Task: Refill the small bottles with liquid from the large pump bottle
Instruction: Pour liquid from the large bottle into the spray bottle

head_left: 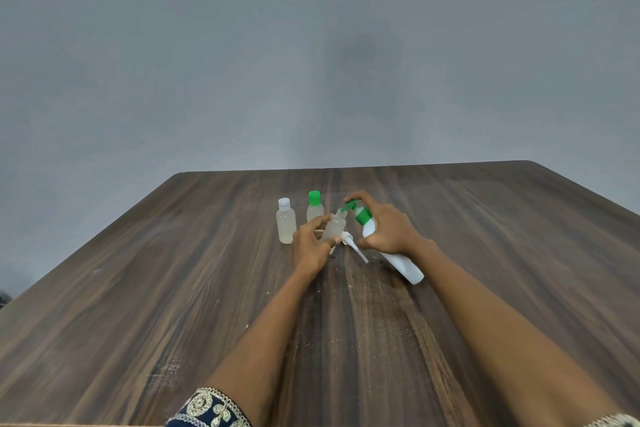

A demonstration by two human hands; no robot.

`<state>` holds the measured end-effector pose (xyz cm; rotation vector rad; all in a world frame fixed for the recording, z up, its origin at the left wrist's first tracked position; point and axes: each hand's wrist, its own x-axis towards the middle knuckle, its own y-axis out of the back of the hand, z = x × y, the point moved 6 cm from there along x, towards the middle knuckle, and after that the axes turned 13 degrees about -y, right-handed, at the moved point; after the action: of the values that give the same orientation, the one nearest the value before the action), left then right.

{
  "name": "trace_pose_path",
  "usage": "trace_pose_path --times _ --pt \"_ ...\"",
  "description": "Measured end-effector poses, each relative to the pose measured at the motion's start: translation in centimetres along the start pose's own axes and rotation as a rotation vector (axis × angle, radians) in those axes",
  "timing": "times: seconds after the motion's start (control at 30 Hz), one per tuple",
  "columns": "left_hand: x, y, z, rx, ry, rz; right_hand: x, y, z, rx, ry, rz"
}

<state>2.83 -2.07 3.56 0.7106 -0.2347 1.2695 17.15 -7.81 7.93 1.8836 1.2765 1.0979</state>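
Pumping into one small bottle looks to be the step in hand, so I'd judge the job approx. mid-way: two small bottles stand capped at the back of the wooden table (138, 288), one w/ a white cap (286, 225), one w/ a green cap (315, 207), both showing pale liquid, though how full can't be told. Third small bottle (334, 227) is uncapped, tilted, neck just under the green nozzle; level inside unclear. Left hand (310, 246) has fingers curled round that bottle. Right hand (388, 227) wraps the large pump bottle (391, 250), held slanted, w/ the forefinger on the pump head. A white spray top w/ dip tube (353, 246) lies on the table betw. the hands; prob. still to refit.
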Motion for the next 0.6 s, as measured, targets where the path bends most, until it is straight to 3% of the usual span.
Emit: trace_pose_path --times 0.6 --pt "0.08 -0.28 -0.01 0.007 0.016 -0.007 0.18 -0.22 0.4 0.023 -0.016 -0.02"
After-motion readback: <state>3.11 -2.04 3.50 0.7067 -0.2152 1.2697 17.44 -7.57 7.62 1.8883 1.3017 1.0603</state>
